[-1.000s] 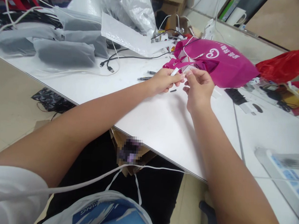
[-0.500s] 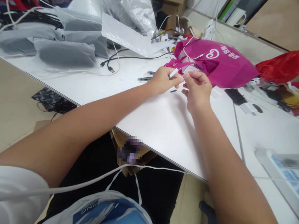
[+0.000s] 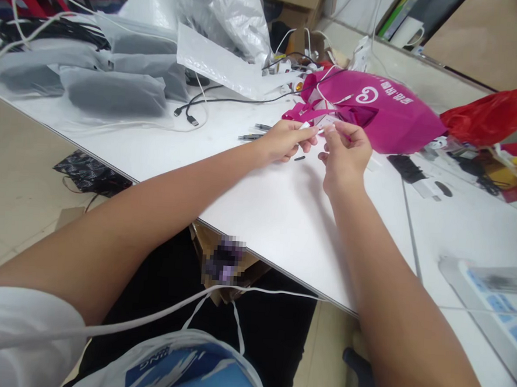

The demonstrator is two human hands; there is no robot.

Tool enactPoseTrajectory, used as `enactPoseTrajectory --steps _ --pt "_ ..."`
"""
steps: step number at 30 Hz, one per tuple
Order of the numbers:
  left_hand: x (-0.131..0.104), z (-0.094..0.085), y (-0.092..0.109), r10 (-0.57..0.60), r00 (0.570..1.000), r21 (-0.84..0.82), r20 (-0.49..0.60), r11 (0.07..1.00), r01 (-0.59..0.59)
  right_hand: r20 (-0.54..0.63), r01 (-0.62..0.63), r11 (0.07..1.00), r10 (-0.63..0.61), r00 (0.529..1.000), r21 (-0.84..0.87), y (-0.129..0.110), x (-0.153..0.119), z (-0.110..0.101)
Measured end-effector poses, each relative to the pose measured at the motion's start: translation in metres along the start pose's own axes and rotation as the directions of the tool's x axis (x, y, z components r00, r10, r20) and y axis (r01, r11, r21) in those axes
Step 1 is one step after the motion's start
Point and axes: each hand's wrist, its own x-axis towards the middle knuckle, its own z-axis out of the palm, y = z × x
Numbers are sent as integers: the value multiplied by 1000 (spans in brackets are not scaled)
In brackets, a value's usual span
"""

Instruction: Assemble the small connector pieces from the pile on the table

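Above the white table, my left hand is closed on a small white piece that pokes out over the thumb; its exact kind is too small to tell. My right hand meets it from the right, thumb and forefinger pinched together. Between the two sets of fingertips shows a thin white bit, and whether it belongs to the same piece I cannot tell. Beneath the hands lies a short black strip. Dark pens rest just left of my left hand.
A magenta bag lies behind my hands, with a red plastic bag to its right. Grey plastic pouches crowd the left side. Black USB cables trail across the table. A white cord crosses in front of my body.
My left hand has turned, so less of the white piece shows and its thumb now points toward the right hand. My right hand has shifted slightly right, and a thin white bit shows between them.
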Motion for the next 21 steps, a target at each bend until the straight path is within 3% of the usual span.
enactPoseTrajectory --steps 6,13,21 --pt "-3 1 2 -37 999 -55 -17 998 36 -10 -1 1000 1 1000 2 2 -1 1" --pt "-2 3 2 12 999 -29 -37 999 -13 -39 -43 999 44 998 7 -6 -3 -1" --pt "2 -2 -8 127 989 182 -76 977 -112 -64 -71 997 71 995 15 -3 0 -3"
